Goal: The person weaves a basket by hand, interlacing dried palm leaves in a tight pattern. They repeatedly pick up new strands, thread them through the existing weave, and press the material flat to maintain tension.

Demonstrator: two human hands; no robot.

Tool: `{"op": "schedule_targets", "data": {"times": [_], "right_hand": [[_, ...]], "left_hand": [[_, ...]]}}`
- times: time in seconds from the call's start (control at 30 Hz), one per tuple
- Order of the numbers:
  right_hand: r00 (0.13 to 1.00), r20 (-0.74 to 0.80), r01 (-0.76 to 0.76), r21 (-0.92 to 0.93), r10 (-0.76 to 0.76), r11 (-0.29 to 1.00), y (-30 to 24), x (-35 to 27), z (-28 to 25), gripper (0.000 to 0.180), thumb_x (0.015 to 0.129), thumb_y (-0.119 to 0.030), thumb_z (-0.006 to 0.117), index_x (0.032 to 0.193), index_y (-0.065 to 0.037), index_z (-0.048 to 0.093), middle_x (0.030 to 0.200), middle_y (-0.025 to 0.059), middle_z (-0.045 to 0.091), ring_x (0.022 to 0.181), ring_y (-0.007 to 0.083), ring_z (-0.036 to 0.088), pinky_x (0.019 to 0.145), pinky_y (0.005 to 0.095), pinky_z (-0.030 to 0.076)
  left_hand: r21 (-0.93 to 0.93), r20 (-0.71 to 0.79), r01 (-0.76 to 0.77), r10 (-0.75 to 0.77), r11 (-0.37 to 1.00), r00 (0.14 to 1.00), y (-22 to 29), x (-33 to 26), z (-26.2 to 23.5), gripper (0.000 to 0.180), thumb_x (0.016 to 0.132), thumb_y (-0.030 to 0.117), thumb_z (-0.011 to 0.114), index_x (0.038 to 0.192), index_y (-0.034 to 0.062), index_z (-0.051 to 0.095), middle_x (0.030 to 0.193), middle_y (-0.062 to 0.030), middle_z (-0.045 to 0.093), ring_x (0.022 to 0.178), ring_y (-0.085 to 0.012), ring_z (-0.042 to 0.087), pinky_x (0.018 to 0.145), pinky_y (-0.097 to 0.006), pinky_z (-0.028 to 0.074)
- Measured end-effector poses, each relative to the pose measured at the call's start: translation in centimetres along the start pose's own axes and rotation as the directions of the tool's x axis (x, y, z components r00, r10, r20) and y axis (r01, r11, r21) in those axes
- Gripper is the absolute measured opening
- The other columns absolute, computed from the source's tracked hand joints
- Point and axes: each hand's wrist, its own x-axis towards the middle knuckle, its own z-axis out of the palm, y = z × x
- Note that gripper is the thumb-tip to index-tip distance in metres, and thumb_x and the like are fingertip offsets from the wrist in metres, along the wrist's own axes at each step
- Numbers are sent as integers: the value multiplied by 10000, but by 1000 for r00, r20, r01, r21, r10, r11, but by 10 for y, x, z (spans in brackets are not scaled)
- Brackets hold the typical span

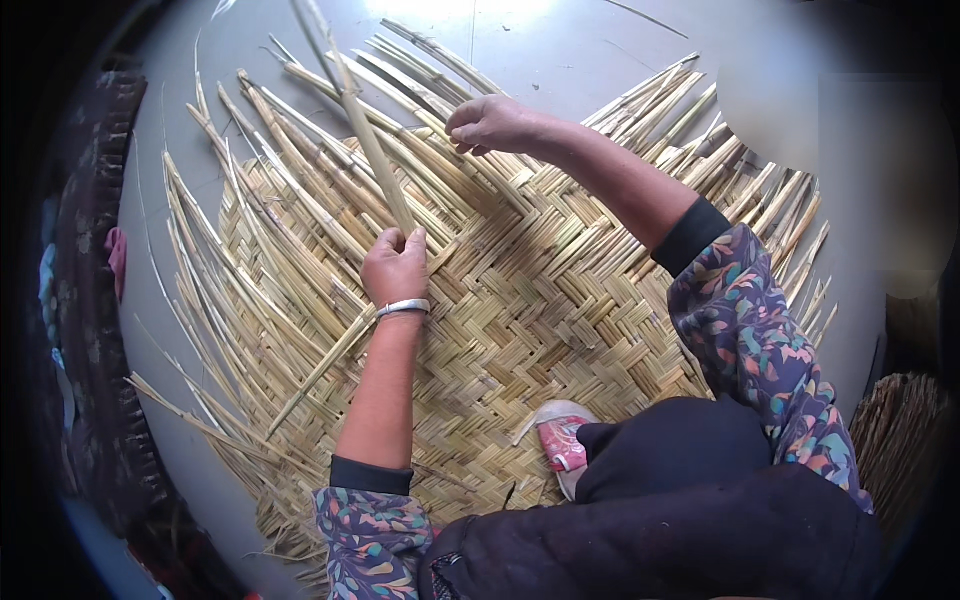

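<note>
A half-woven mat of flat reed strips spreads over the floor in front of me, its loose ends fanning out at the far side and the left. My left hand pinches the lower end of a long pale reed strip, which slants up and away past the far edge of the view. Farther off and to the right, my right hand hovers over or touches the loose strips with its fingers curled. Whatever those fingers grip, if anything, is hidden.
My shoe rests on the woven part, close to my bent leg. A dark patterned cloth hangs along the left side. At the lower right stands a bundle of thin brown stalks. Grey tiled floor shows beyond the mat.
</note>
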Motion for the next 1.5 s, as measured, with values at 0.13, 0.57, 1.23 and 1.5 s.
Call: {"op": "schedule_targets", "data": {"times": [0.13,0.57,1.23,1.5], "right_hand": [[998,41,67,-432,-55,899,-6,35,19,317,750,-144,564,1022,2,639,912,186,658,820,270,654,736,324,524],[990,33,-96,-558,138,825,-23,80,49,249,714,-243,711,813,-18,672,751,96,645,713,191,622,680,314,491],[957,190,-200,-121,221,972,-8,82,40,249,750,-250,662,860,-30,623,717,72,625,572,171,596,527,292,472],[962,174,-189,-132,211,973,-9,69,37,279,724,-228,719,890,-27,618,762,58,613,630,137,597,528,278,482]], "left_hand": [[-302,-36,118,-135,946,990,-8,-1,9,340,808,147,696,565,64,473,538,10,499,453,-56,457,390,-233,411],[-415,-20,225,-256,881,967,-8,-5,7,327,801,164,686,583,40,476,556,17,463,473,-56,443,420,-256,495],[-410,-34,145,-174,901,984,-6,-4,4,275,798,168,690,626,30,527,557,11,494,470,-54,458,423,-244,482],[-368,-24,129,-148,921,989,-5,-5,2,306,792,188,694,618,12,514,545,-23,527,463,-80,494,436,-265,471]]}}
